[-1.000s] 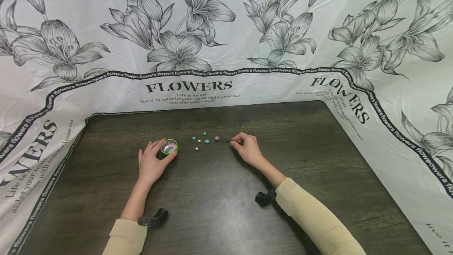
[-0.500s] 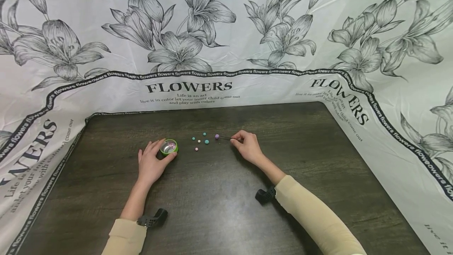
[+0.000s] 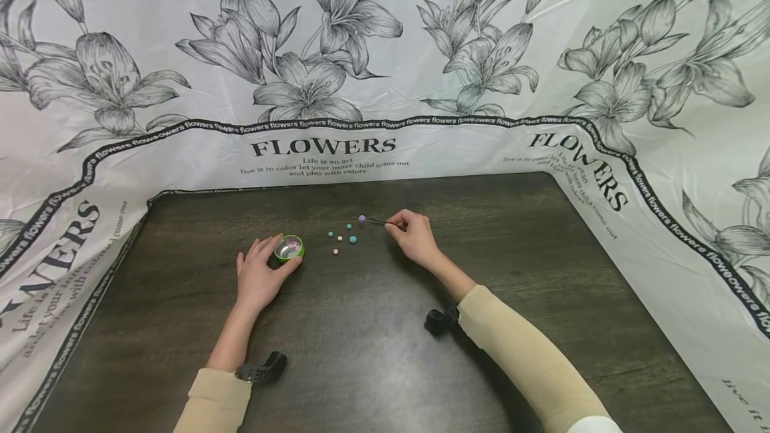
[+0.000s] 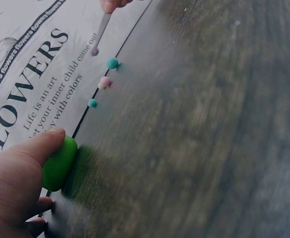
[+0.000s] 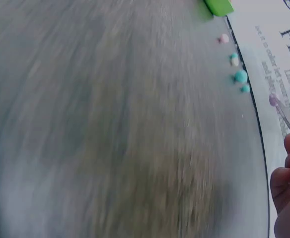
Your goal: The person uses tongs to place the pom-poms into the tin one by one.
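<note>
Purple ball (image 3: 362,218) held at the tip of thin tweezers (image 3: 376,222), a little below and left of centre in the head frame; in the left wrist view it is seen at upper left, against white cloth. Tweezers gripped at their far end by the right hand (image 3: 415,236), thumb and index finger pinched on them; remaining fingers folded in, as shown at the right edge of the right wrist view.

Below and left of the purple ball, 5 others are scattered, apart from each other: 3 teal balls (image 3: 353,240), 1 of them larger, 1 cream ball (image 3: 339,238) among them, and 1 pink ball (image 3: 335,252) lowest in the group.

Farther left, a green-walled bowl (image 4: 60,166) is held by the left hand (image 3: 261,279); its thumb is set against the lower right side, its fingers curved round the left. Pinkish contents noted inside, too small to be told.

All is set on a dark wood-grain table (image 3: 361,326). A black device (image 3: 265,368) is worn at each wrist, beside beige sleeves (image 3: 517,346). Across the upper frame, white cloth (image 3: 445,152) is printed with flowers and "FLOWERS" lettering.
</note>
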The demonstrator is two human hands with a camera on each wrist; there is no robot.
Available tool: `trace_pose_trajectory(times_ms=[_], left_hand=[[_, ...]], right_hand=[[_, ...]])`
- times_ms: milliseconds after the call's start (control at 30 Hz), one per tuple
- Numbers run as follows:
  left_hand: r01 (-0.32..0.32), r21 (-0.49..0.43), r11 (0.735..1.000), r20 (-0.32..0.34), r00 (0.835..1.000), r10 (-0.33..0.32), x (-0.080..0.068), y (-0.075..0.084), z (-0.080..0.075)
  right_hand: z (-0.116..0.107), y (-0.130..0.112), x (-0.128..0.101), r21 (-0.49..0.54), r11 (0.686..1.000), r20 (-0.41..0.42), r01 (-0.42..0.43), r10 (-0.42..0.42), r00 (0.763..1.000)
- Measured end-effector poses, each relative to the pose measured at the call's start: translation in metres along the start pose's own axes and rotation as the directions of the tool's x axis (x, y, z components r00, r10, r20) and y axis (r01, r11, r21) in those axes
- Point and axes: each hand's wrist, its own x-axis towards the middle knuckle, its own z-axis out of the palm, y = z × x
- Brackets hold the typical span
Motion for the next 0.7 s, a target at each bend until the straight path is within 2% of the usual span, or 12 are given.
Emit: trace_pose_trajectory(times_ms=[533, 700], left_hand=[[-0.01, 0.004, 1.0, 0.006, 1.0, 0.01, 0.003, 0.0, -0.001], [-0.002, 0.008, 1.0, 0.011, 1.0, 0.002, 0.0, -0.001, -0.001]], right_hand=[[0.033, -0.039, 0.011, 0.062, 0.995, 0.032, 0.074, -0.076, 0.997], [0.047, -0.054, 0.009, 0.089, 0.992, 0.073, 0.093, -0.1, 0.992]])
